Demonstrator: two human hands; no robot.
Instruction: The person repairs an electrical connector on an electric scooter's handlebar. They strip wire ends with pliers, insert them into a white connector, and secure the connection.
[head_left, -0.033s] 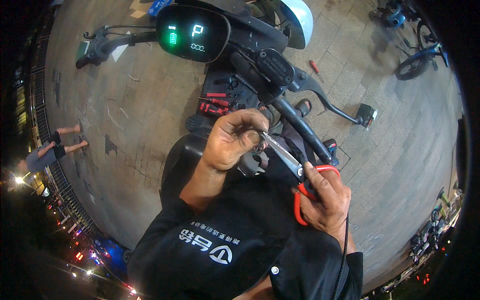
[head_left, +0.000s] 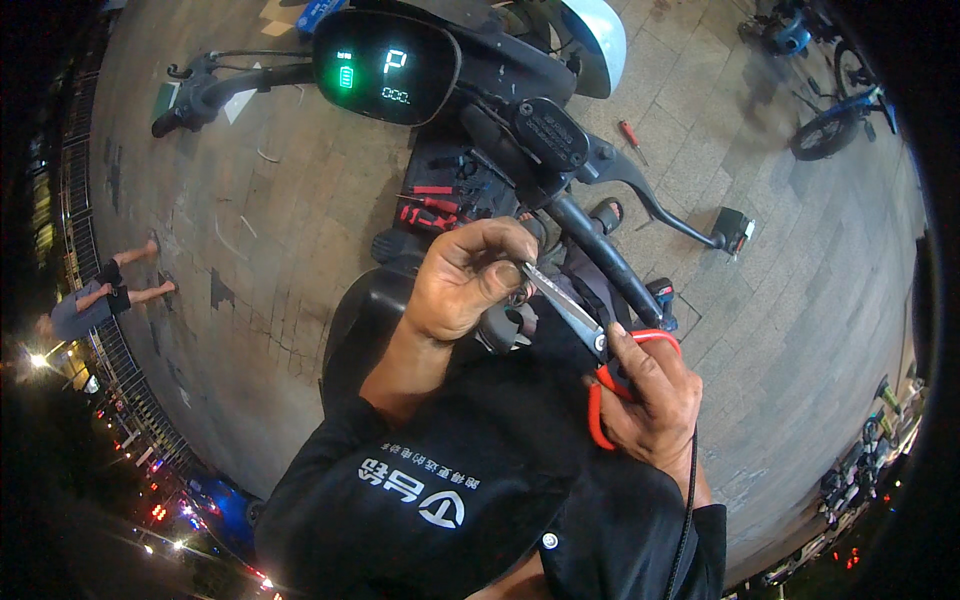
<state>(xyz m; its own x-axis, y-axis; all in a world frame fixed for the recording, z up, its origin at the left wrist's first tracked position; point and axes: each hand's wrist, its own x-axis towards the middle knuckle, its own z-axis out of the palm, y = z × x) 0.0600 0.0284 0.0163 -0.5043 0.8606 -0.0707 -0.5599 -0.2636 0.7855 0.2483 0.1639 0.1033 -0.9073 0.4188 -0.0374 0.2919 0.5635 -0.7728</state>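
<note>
Paving, one expanse (head_left: 270, 190): pale slabs, worn and stained, seen by night from where I stood.

Bicycle, one, blue (head_left: 845, 110): at the far right, well apart from the work.

Bystander, one, in a grey top (head_left: 80, 315): away to the left, beside a railing.

Shirt, black, with pale print (head_left: 470, 440): worn by the person at work.

Handlebar, dark (head_left: 605, 250): slanted across just beyond the hands; brake lever (head_left: 645, 190) mounted on its right-hand side.

Display, one, black and rounded (head_left: 425, 70): fixed at mid-handlebar, lit with white characters and a green battery symbol.

Right hand, bare (head_left: 655, 395): fingers wrapped about the handles of the scissors, grasping them firmly.

Left hand, bare (head_left: 465, 280): fingers curled in, thumb and forefinger brought together at the blade tips; whether anything small lay in that pinch, I could not tell.

Scissors, one pair, red handles, silver blades (head_left: 575, 317): held between the two hands, in front of the shirt, points directed up and leftward toward the left thumb.

Hand tools, red-handled, several (head_left: 430, 212): lying on a dark surface beyond the left hand.

Screwdriver, one, red handle (head_left: 630, 137): on the paving past the brake lever.
</note>
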